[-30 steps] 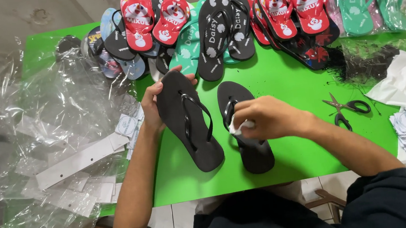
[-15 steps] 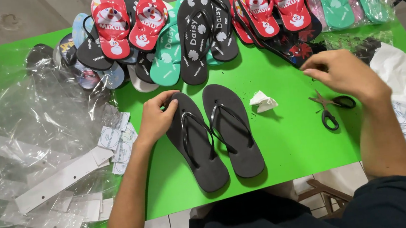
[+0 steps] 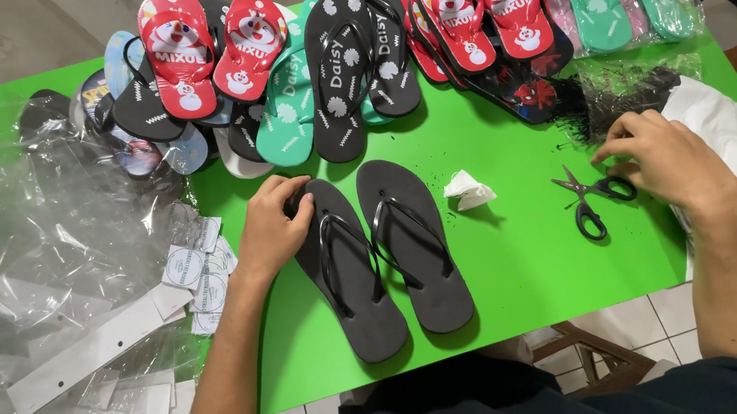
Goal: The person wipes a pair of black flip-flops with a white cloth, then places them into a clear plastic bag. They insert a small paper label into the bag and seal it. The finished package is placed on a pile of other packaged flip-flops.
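On green surface (image 3: 520, 255), black flip-flop pair (image 3: 383, 256) now side by side, left hand (image 3: 272, 226) resting on toe end, fingers curled; crumpled paper wad (image 3: 469, 191) dropped; right hand (image 3: 669, 162) now over scissors (image 3: 594, 195), fingers loosely bent, empty.

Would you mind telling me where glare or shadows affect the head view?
Head view: even overhead light, sharp focus; glare streaks the clear plastic bags at left; soft shadows sit under the black flip-flops and scissors; slight wide-angle bowing shows along the green table edges.
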